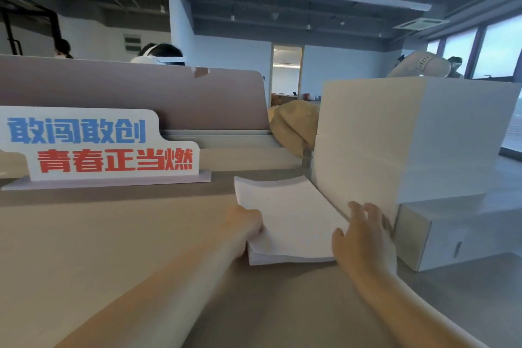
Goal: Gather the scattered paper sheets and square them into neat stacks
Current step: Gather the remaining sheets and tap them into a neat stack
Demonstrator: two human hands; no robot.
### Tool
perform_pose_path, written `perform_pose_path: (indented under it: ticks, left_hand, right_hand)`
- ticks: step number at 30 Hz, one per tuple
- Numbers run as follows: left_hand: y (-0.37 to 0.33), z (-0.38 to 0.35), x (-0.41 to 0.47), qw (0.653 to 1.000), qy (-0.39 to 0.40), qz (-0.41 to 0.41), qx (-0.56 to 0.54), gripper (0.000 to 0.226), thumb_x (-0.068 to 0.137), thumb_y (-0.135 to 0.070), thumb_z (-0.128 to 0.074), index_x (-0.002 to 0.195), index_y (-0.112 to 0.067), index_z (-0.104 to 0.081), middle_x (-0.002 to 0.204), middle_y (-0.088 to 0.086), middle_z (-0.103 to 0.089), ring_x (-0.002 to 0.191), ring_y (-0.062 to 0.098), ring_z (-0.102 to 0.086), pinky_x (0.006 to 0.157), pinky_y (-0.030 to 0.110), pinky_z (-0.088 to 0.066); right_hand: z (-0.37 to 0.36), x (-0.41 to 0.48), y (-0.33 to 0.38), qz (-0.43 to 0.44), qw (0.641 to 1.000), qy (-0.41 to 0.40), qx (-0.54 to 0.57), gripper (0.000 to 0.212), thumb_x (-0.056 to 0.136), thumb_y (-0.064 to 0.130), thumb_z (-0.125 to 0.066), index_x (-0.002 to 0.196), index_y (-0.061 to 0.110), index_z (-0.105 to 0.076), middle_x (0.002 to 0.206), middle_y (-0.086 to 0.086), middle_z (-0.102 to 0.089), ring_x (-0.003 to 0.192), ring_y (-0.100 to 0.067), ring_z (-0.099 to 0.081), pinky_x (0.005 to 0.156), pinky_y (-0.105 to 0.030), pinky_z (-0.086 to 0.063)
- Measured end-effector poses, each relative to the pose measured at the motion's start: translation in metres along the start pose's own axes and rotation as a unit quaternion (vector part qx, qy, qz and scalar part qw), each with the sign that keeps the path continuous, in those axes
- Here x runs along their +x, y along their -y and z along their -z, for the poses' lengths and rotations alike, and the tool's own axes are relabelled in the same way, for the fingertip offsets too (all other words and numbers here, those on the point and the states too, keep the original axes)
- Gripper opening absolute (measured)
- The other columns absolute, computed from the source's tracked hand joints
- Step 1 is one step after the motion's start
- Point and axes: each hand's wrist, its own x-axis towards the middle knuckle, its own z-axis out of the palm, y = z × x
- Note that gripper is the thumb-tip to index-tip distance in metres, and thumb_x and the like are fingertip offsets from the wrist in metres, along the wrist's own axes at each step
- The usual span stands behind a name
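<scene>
squaring the paper pile (288,220) between left hand (248,223), fingers hidden at its edge, and right hand (364,234), fingers spread; next likely nudging offset sheets flush.

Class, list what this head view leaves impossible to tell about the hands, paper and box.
Head view only:
1. Fingers of the left hand: hidden by the paper stack; grip unclear.
2. Sheet count in the stack: edges blurred.
3. Label on the box: too small to read.
</scene>
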Motion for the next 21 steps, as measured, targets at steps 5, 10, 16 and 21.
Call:
perform_pose_path:
  ticks: [5,10,16,21]
  left_hand:
    - [-0.009,-0.012,0.007,1.000,-0.018,0.020,-0.014,0.017,0.081,0.001,-0.053,0.072,-0.009,-0.044,0.080,0.008,-0.049,0.084,0.029,-0.050,0.074,0.030,-0.043]
    - [-0.012,-0.019,0.015,0.998,-0.041,0.036,0.013,0.009,0.075,-0.002,-0.059,0.082,-0.005,-0.054,0.089,0.012,-0.057,0.096,0.034,-0.057,0.084,0.036,-0.050]
    - [-0.009,-0.028,0.020,0.998,-0.028,0.041,0.026,0.026,0.077,-0.005,-0.057,0.103,-0.003,-0.060,0.106,0.015,-0.063,0.100,0.032,-0.059,0.091,0.037,-0.050]
    - [-0.008,-0.033,0.018,0.996,-0.036,0.002,0.083,0.020,0.083,-0.009,-0.048,0.100,-0.005,-0.057,0.094,0.008,-0.059,0.093,0.026,-0.056,0.067,0.028,-0.041]
  right_hand:
    - [-0.019,0.022,-0.012,0.162,0.986,0.034,0.030,0.042,0.089,0.015,-0.048,0.131,0.016,-0.049,0.135,0.000,-0.046,0.124,-0.021,-0.041,0.103,-0.030,-0.037]
    - [-0.032,0.045,-0.024,0.190,0.980,0.037,0.040,0.036,0.090,0.019,-0.050,0.126,0.014,-0.057,0.129,-0.003,-0.054,0.120,-0.021,-0.046,0.101,-0.029,-0.037]
    - [-0.035,0.058,-0.034,0.171,0.981,0.094,-0.006,0.032,0.095,0.035,-0.040,0.114,0.018,-0.059,0.122,0.001,-0.056,0.110,-0.018,-0.051,0.094,-0.030,-0.044]
    - [-0.033,0.058,-0.037,0.159,0.977,0.136,-0.030,0.035,0.096,0.034,-0.036,0.064,0.023,-0.029,0.084,0.001,-0.043,0.079,-0.019,-0.045,0.070,-0.030,-0.040]
